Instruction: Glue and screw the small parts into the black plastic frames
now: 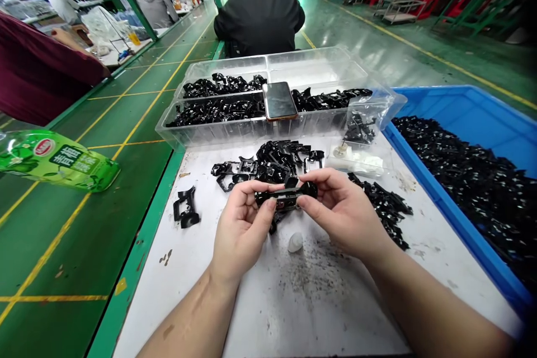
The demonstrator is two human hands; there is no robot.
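Between my two hands, above the middle of the white work surface (pixel 268 302), is a glossy black plastic part (pixel 286 199) with rounded ends. My left hand (pixel 245 224) pinches its left end between thumb and fingers. On the other end, my right hand (pixel 342 210) closes with thumb and index finger. Just below lies a small whitish translucent piece (pixel 295 243). Behind my hands sits a loose pile of black plastic parts (pixel 277 159). One single black part (pixel 187 208) lies apart at the left. Smaller black pieces (pixel 384 207) are heaped to the right.
A clear divided tray (pixel 218 133) of black parts stands behind, with a phone (pixel 279 100) across it. At right is a blue bin (pixel 470 103) full of small black pieces. A green bottle (pixel 59 159) lies on the green belt (pixel 54 246). A person in black (pixel 260 11) sits ahead.
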